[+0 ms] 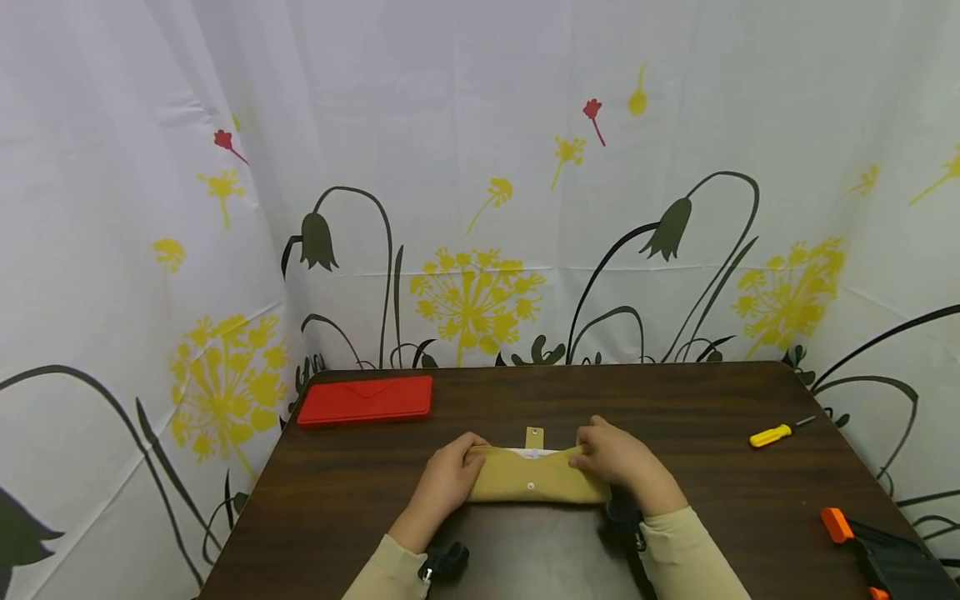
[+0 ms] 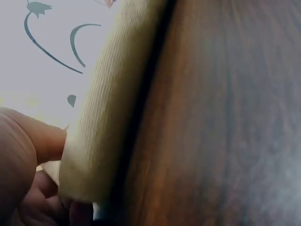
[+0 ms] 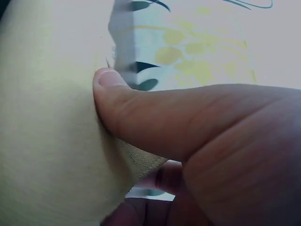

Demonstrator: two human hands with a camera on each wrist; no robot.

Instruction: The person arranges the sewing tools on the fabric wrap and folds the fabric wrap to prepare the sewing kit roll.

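A mustard-yellow pouch (image 1: 536, 477) with a snap button is held up near the middle of the table, its mouth toward the far side. A tab with a second snap stands up behind the mouth, and something whitish shows inside. My left hand (image 1: 452, 473) grips the pouch's left end, thumb on the near face. At the right end my right hand (image 1: 621, 460) pinches the top edge. In the left wrist view, the pouch (image 2: 101, 117) is raised off the tabletop. The right wrist view has the right thumb (image 3: 136, 106) pressed on the pouch's face.
A flat red case (image 1: 366, 400) lies at the table's back left. On the right is a yellow-handled screwdriver (image 1: 772, 435). A black and orange tool (image 1: 888, 550) lies at the right edge. Flower-printed white curtains surround the brown wooden table (image 1: 675, 400).
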